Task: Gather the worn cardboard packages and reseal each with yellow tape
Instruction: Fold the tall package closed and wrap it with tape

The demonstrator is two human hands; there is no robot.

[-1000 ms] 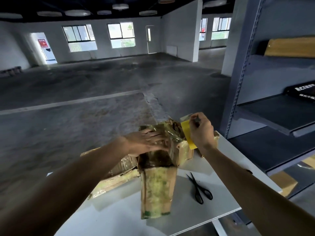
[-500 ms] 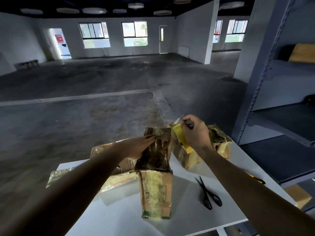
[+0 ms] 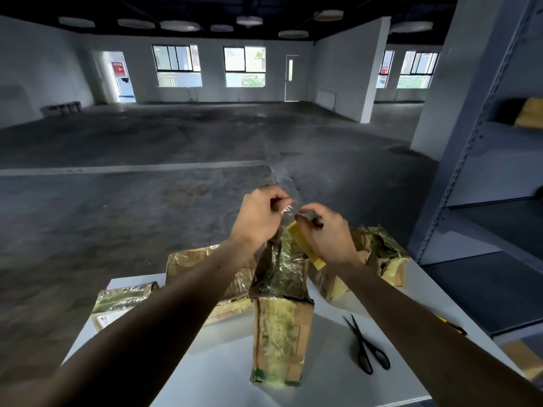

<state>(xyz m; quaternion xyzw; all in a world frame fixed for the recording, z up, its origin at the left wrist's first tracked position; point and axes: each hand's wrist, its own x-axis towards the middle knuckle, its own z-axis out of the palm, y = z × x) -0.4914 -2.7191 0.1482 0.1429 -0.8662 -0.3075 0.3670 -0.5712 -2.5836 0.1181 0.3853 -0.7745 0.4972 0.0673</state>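
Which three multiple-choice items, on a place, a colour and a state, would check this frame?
1. Where do the scissors lie?
A) on the table, right of the middle package
B) on the shelf
C) on top of a package

2. What colour is the tape roll in the right hand?
A) red
B) yellow
C) blue

3. How is the middle package placed?
A) lying flat
B) lifted off the table
C) standing on end

Answers:
1 A: they rest on the white top beside that package.
2 B: the roll shows yellow under the hand.
3 C: its short end sits on the table.
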